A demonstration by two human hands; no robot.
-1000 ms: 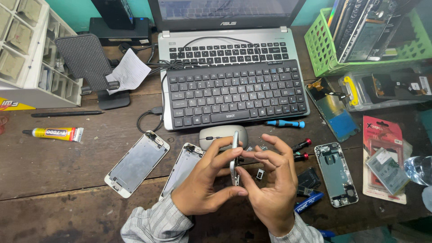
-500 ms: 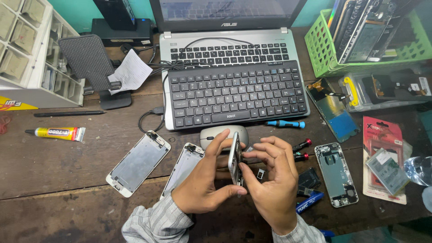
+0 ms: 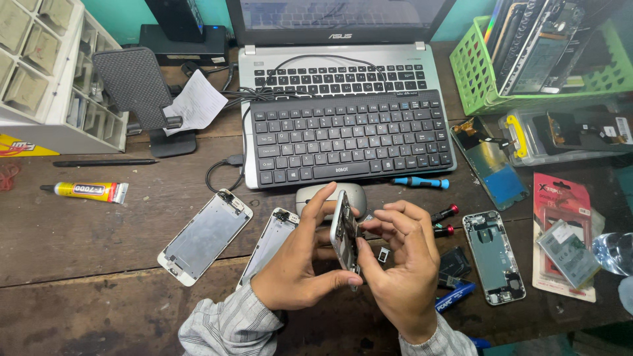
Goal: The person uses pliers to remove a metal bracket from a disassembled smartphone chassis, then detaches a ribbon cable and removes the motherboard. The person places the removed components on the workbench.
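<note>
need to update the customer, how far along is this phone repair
Done: screen panels lie detached on the table, and an opened rear housing sits to the right. In hand: the left hand and right hand hold a phone body on edge, open side showing. Left: nothing looks reassembled; loose parts and a screwdriver remain out.

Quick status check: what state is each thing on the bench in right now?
Phone housing: opened, on edge, gripped by left hand and right hand.
Two screen panels: detached, flat on the table.
Second phone shell: open, flat, untouched.
Laptop: lid open.
External keyboard: resting on laptop.
Glue tube: lying down; cap unclear.
Blue screwdriver: lying free.
</note>
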